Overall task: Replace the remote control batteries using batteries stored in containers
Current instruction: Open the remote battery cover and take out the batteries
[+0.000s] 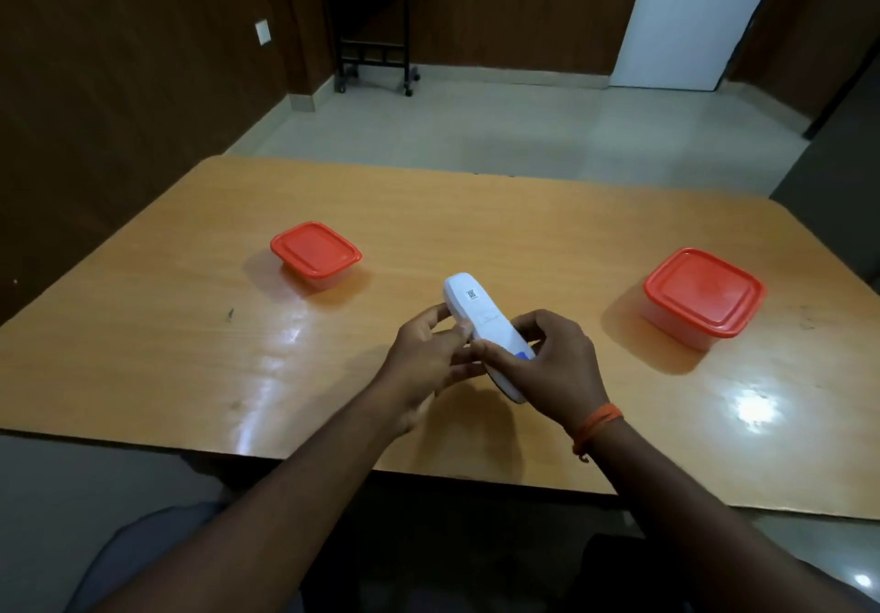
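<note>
Two clear plastic tubs with red-orange lids, the left tub (315, 250) and the right tub (704, 291), sit closed and well apart, flanking the hands without blocking them. A white plastic remote control (481, 322), back face up, is gripped between the left hand (424, 365), fingers curled round its side, and the right hand (557, 360) at its near end. Beneath lies a glossy orange-brown wooden table (190, 350), in a room with dark panelled walls and a black wheeled stand (371, 31).
</note>
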